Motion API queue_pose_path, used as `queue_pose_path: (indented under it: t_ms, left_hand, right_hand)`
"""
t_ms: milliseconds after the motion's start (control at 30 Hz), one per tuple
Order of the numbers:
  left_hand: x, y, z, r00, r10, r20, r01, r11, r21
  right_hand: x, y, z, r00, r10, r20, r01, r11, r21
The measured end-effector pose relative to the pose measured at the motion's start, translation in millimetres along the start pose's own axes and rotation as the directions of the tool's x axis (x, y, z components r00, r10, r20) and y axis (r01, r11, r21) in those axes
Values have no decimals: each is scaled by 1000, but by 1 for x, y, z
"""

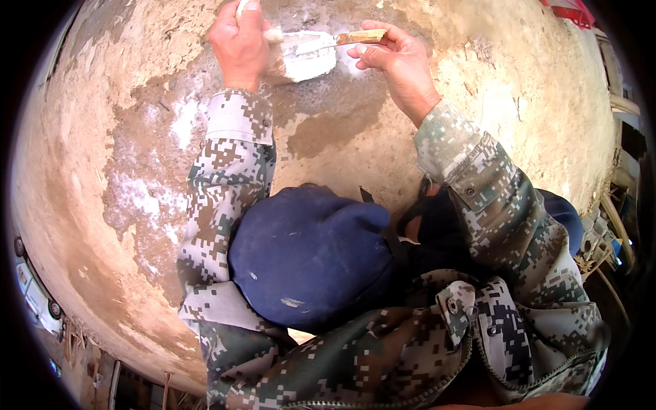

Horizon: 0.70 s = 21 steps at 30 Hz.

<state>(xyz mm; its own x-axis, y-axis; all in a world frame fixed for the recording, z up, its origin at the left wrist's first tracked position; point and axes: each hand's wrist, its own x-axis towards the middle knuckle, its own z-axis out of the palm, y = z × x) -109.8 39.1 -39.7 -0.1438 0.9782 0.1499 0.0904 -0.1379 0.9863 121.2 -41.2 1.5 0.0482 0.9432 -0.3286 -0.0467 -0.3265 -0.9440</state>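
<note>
Looking down past our bent knees, we see both our hands at work on the far side of the scene, above rough, tan ground (355, 167). Our left hand (239, 44), far and left of centre, is closed with its fingers curled, gripping a white-coated piece (307, 66) that reaches out to the right of it; the exact shape under the coating is hard to tell. Our right hand (398, 63), a little to the right, pinches the yellowish-brown handle of a tool (359, 37) between thumb and fingers. The tool points left, and its working end lies against the white-coated piece, between our two hands, where white material blurs its outline.

Beneath and to the left, the ground carries darker, damp-looking patches (335, 130) and white smears (188, 123). Camouflage sleeves (229, 178) in green, brown and pale grey cover our arms up to the wrists, and a jacket (362, 355) of the same pattern, with an open zip, fills the near edge. Our dark blue trouser knee (307, 253) bulges up near the centre. At the near left rim we notice a white vehicle (35, 295); at the far right, a red object (572, 11), and along the right rim, sticks (617, 225) and other clutter.
</note>
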Motion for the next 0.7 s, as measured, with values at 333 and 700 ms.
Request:
queue_pose_path:
  t_ms: [333,700]
  left_hand:
    - [-6,-1,7,998,-60,-37,57,997,-61]
    - [-5,11,11,998,-43,-47,43,999,-6]
  right_hand:
    - [15,25,27,922,-332,-198,156,787,-596]
    - [25,57,66,833,-25,-553,136,978,160]
